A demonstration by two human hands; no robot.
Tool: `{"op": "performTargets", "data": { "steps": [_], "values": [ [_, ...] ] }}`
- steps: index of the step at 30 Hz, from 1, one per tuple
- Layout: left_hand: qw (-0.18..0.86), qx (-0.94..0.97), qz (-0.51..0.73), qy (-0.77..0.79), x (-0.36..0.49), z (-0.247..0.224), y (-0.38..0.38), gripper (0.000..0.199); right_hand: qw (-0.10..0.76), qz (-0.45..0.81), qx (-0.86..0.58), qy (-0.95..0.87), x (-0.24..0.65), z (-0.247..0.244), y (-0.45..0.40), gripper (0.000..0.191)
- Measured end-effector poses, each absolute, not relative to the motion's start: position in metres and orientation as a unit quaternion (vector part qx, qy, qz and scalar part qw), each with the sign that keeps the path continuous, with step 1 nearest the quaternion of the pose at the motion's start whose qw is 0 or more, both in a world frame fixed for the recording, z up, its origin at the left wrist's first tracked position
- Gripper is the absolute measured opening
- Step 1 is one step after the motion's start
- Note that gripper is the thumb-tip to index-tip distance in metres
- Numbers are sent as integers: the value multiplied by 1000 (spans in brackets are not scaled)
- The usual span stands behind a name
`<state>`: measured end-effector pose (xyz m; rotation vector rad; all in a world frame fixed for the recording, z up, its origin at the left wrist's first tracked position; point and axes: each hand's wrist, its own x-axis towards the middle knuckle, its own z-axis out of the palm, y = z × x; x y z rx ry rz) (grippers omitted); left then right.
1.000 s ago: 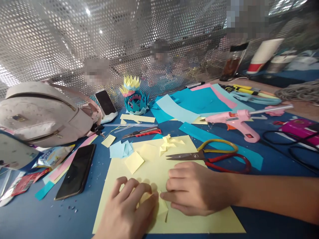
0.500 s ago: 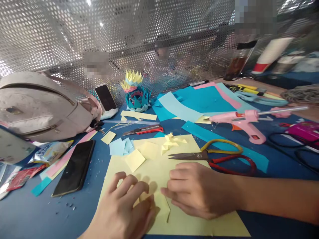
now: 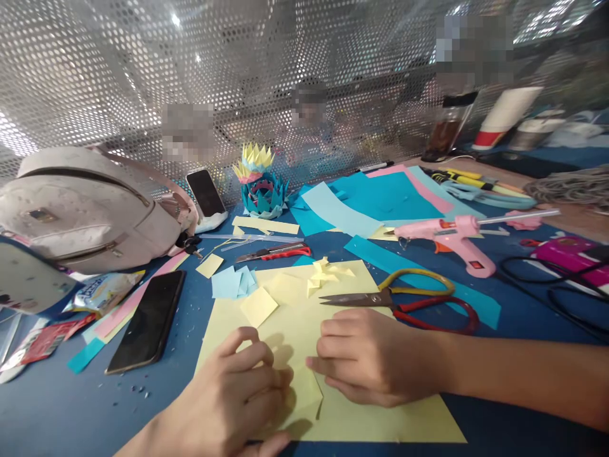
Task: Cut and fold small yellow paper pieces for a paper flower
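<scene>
On the crowded blue tabletop (image 3: pixel 157 406) the likeliest trouble, I judge, is a skewed crease or a knocked tool, caused by fine handling in a tight space. A pale pink backpack (image 3: pixel 76 203) fills the far left, well apart from the hands. The yellow paper sheet (image 3: pixel 380 422) lies beneath both hands; a dragging wrist could shift it along with whatever lies on top. Over it the left hand (image 3: pixel 238 397) has its thumb apart from its bent fingers, while the right hand (image 3: pixel 368 358) curls its fingers close together; whether either is clamped on anything I cannot tell. Beyond them a pink hot glue gun (image 3: pixel 459 238) lies with its nozzle pointing left. The scissors (image 3: pixel 380 297) stand most in the way: their blades lie over the sheet just beyond the right hand, so a careless reach could meet the points. A lotus-like paper model (image 3: pixel 263 198) stands at the back, a dark smartphone (image 3: pixel 147 320) lies left of the sheet, and a red utility knife (image 3: pixel 276 252) rests past its far edge. The folded yellow paper (image 3: pixel 307 400) lies on the sheet between the hands, partly hidden by the left one, where uneven pressure could crumple it; a loose yellow square (image 3: pixel 259 306) and light blue paper squares (image 3: pixel 227 284) lie farther off, easily scattered by a brushing knuckle
</scene>
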<state>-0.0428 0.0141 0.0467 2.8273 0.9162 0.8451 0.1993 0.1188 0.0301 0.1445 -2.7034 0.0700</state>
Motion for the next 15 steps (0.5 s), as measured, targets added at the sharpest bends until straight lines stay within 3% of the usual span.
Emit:
{"op": "performTargets", "data": {
  "steps": [7,15],
  "values": [
    [21,913,274,301,-44,42,14,45,219,16,59,-974,200,27,122,14],
    [-54,939,203,272,-48,43,20,40,236,62,39,-969,203,28,124,26]
  ]
}}
